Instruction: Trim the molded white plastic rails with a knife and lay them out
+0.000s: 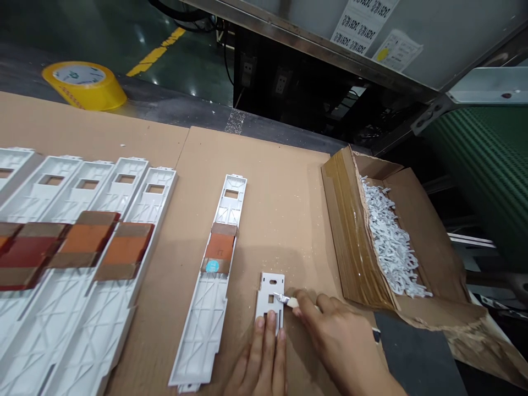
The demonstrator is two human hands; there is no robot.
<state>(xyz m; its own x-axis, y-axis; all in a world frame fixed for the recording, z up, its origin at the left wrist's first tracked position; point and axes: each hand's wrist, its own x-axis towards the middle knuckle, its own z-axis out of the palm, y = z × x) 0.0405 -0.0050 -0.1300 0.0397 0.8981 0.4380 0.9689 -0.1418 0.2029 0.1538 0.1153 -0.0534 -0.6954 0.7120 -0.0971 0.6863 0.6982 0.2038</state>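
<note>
White plastic bracket (270, 286), craft knife (281, 299)

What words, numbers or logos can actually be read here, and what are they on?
White printed sheet on the steel housing: repeated lines of large print, angled and too blurred to quote.
Smaller paper sheet beside it: yellow dot, print too small to read.
Core of the yellow tape roll: small dark mark, unreadable.
Blue sticker on the white plastic panel: too small to read.
</note>
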